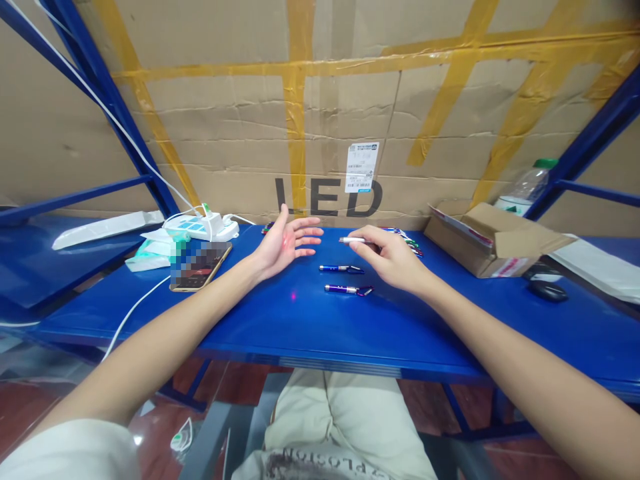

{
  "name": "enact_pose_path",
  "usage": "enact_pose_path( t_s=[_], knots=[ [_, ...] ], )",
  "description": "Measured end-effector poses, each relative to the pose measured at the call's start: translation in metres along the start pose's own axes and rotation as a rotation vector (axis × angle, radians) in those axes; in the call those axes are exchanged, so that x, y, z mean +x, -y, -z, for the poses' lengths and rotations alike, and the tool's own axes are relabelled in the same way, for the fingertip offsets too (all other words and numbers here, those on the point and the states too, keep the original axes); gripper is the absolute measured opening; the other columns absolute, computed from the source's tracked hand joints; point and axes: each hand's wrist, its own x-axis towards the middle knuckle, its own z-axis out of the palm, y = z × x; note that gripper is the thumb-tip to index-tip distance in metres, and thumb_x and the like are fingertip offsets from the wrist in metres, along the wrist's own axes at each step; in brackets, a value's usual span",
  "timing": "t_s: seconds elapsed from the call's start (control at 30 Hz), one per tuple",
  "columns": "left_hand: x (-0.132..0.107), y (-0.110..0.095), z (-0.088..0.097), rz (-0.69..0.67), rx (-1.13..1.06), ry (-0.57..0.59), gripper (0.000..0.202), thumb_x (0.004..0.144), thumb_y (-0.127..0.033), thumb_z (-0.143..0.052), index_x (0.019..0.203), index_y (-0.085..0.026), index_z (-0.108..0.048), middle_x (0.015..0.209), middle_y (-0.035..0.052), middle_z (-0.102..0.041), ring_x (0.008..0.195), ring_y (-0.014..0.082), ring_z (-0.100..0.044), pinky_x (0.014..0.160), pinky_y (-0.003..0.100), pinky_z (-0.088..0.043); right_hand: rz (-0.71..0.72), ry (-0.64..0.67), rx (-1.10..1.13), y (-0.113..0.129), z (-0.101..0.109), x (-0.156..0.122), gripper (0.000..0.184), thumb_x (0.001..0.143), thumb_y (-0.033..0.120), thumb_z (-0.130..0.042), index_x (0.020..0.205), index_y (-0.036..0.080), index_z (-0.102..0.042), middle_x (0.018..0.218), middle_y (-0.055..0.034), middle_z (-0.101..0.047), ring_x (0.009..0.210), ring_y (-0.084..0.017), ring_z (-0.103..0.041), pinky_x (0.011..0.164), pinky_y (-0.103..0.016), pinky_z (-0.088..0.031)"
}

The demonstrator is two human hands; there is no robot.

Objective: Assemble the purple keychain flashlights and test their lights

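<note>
Beyond the lap, a silver laser-pointer pen is pinched in the right hand fingers and shone onto the open, empty left hand palm above the counter, apparently being tested; judged next, it is to be laid beside the two blue pens.

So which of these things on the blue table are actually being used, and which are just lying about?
In use: silver pen light held in right hand; open left hand; two blue pen lights.
Lying about: phone, power strip, cardboard box, bottle, mouse.
</note>
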Motion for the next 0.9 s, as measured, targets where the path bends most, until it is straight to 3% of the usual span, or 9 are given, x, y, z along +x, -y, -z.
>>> enact_pose_path(
  t_s=[0.5, 0.67, 0.9],
  knots=[
    [0.0000, 0.0012, -0.0003, -0.009, 0.034, 0.015, 0.083, 0.104, -0.085, -0.033, 0.131, -0.018, -0.073, 0.133, 0.0173, -0.075, 0.118, 0.0307, -0.071, 0.085, 0.036, -0.060, -0.035, 0.051, 0.020, 0.0025, -0.0013, -0.0004, 0.031, 0.109, 0.046, -0.059, 0.112, 0.021, -0.078, 0.110, -0.0089, -0.080, 0.098, -0.027, -0.072, 0.086, -0.040, -0.055],
    [0.0004, 0.0018, -0.0012, -0.010, 0.021, 0.016, 0.083, 0.103, -0.085, -0.036, 0.130, -0.017, -0.074, 0.129, 0.0176, -0.076, 0.112, 0.0287, -0.072, 0.082, 0.034, -0.060, 0.013, 0.071, 0.021, 0.0041, -0.0017, -0.0005, 0.030, 0.109, 0.044, -0.060, 0.112, 0.021, -0.079, 0.109, -0.0079, -0.080, 0.096, -0.026, -0.072, 0.087, -0.039, -0.055],
    [0.0024, 0.0078, -0.0018, -0.051, 0.187, -0.036, 0.053, 0.102, -0.066, -0.065, 0.124, -0.018, -0.077, 0.120, 0.0128, -0.076, 0.096, 0.0196, -0.070, 0.076, 0.028, -0.056, -0.063, 0.159, 0.026, -0.0013, -0.0047, -0.0019, 0.033, 0.109, 0.047, -0.056, 0.114, 0.022, -0.076, 0.111, -0.0079, -0.081, 0.100, -0.028, -0.073, 0.089, -0.039, -0.055]
  ],
)
